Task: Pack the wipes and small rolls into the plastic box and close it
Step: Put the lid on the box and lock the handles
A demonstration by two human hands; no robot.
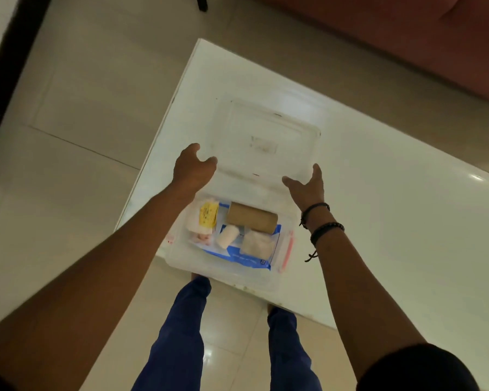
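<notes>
The plastic box sits uncovered on the white table, holding wipes and a cardboard roll. Beyond it lies the clear lid; the left hand and right hand flank it, fingers spread, seemingly gripping nothing.

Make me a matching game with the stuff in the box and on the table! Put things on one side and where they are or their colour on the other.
Things:
1. cardboard tube
2. lid
3. yellow packet
4. latch

Clues:
A. pink, on the right side of the box
B. clear, lying on the table beyond the box, between the left hand and right hand
C. brown, lying on its side inside the box
D. tucked in the left end of the box

Pairs: 1-C, 2-B, 3-D, 4-A
</notes>
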